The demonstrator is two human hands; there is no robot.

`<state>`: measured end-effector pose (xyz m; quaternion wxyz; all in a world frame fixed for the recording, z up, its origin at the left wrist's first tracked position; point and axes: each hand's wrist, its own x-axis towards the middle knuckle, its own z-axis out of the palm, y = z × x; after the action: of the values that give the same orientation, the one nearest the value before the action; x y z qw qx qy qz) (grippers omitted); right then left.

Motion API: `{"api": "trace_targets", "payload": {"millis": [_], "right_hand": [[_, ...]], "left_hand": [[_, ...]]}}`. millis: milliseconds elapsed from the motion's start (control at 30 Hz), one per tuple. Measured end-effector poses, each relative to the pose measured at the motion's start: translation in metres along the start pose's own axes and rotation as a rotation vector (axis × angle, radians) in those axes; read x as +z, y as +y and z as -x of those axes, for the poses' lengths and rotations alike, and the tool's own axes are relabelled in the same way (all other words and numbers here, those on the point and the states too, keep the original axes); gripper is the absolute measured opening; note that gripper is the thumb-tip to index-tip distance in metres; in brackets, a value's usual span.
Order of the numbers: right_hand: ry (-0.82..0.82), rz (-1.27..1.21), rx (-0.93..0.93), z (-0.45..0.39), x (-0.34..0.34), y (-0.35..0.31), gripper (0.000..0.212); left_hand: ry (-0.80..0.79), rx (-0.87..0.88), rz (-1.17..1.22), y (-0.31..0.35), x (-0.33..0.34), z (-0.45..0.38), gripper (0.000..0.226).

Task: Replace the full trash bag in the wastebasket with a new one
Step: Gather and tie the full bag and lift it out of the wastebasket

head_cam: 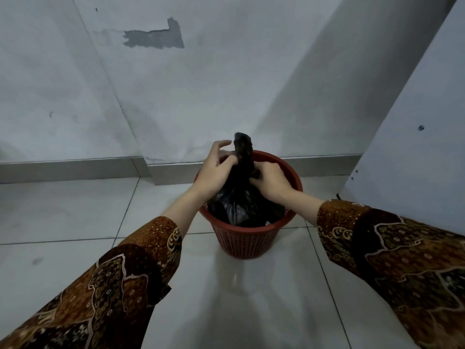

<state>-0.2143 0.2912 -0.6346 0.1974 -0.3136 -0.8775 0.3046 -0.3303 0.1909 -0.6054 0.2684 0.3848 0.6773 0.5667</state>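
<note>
A red mesh wastebasket (245, 241) stands on the tiled floor near the wall. Inside it sits a full black trash bag (239, 205), its top gathered into a twisted neck that sticks up above the rim. My left hand (216, 170) holds the neck from the left, fingers curled round it with the forefinger lifted. My right hand (270, 181) grips the neck lower down from the right. The bag's lower part is hidden inside the basket.
A pale wall with a grey patch (156, 37) and a skirting board runs behind the basket. A white panel (415, 147) stands close on the right. Light floor tiles (75, 217) spread to the left and toward me.
</note>
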Motion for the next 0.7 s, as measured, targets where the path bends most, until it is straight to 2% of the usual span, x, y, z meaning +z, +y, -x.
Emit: {"api": "trace_targets", "payload": {"millis": [33,100,167,200,333,400,433,500,600,700], "right_hand": [[0.020,-0.019,0.001,-0.001,-0.002,0.001,0.020],[0.040,-0.058,0.000,-0.003,-0.006,0.003,0.018],[0.027,-0.090,-0.004,-0.004,-0.009,0.002,0.021],[0.011,-0.107,-0.012,-0.005,-0.010,0.001,0.022],[-0.122,-0.124,-0.064,-0.004,-0.025,-0.007,0.027],[-0.207,-0.110,-0.042,-0.003,-0.032,-0.008,0.019],[-0.207,-0.131,-0.024,-0.002,-0.035,-0.007,0.016],[-0.102,-0.156,0.002,-0.001,-0.040,0.002,0.019],[0.056,0.079,0.071,0.006,-0.045,0.027,0.028],[-0.033,0.142,0.215,0.017,-0.040,0.044,0.052]], "left_hand": [[-0.046,-0.031,-0.067,-0.007,-0.005,0.000,0.058],[-0.197,-0.072,-0.373,-0.020,-0.012,0.002,0.079],[-0.345,-0.023,-0.648,-0.027,-0.011,0.002,0.089],[-0.373,0.009,-0.682,-0.026,-0.010,0.002,0.088],[-0.279,0.128,-0.564,-0.025,0.005,0.000,0.061],[-0.237,0.161,-0.525,-0.022,0.010,0.001,0.048],[-0.219,0.183,-0.492,-0.020,0.012,0.003,0.041],[-0.195,0.203,-0.442,-0.017,0.014,0.005,0.030],[-0.156,0.193,-0.432,-0.017,0.016,0.002,0.029],[-0.104,0.215,-0.431,-0.016,0.020,0.004,0.028]]}}
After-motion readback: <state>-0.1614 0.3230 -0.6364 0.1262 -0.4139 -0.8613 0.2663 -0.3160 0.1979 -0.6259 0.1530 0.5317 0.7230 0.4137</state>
